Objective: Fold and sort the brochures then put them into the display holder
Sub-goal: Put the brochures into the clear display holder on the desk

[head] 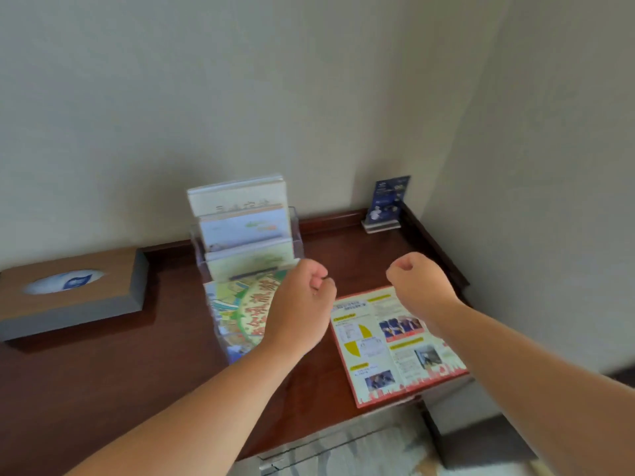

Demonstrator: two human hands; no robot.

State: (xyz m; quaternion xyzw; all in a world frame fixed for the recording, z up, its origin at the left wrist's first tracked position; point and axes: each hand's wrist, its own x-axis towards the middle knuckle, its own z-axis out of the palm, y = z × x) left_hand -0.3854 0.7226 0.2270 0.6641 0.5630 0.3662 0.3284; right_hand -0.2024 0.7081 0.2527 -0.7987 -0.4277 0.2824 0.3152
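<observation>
Now, over the dark wooden desk (137,389), left hand (302,304) curled into a fist, back turned to the camera, nothing showing between the fingers. Same for right hand (417,283), beside it to the right and apart from it: knuckles folded in, thumb tucked across, no paper in it as far as can be seen. Palms of both hidden.

Directly behind and under the left hand, clear tiered display holder (297,231), stocked with folded brochures. Front brochure (237,314), a map-like cover in green and yellow with red characters, partly covered by the left hand and wrist; its lower right corner lost behind the forearm. Beyond the knuckles, three more tiers stepping up toward the wall: pale green brochure (251,259), then white brochure (240,228), then cream brochure (237,199) at the top. Printing on all too blurred to read.

Below the right hand, open brochure (374,341) lying flat and unfolded on the desk, with red border, yellow headings and small photos; its right part covered by the right forearm.

Far to the left of the left hand, wooden tissue box (113,290) with a tissue in its oval slot. Beyond the right hand, in the desk's back corner, small blue card (386,202) in a clear stand, text illegible.
</observation>
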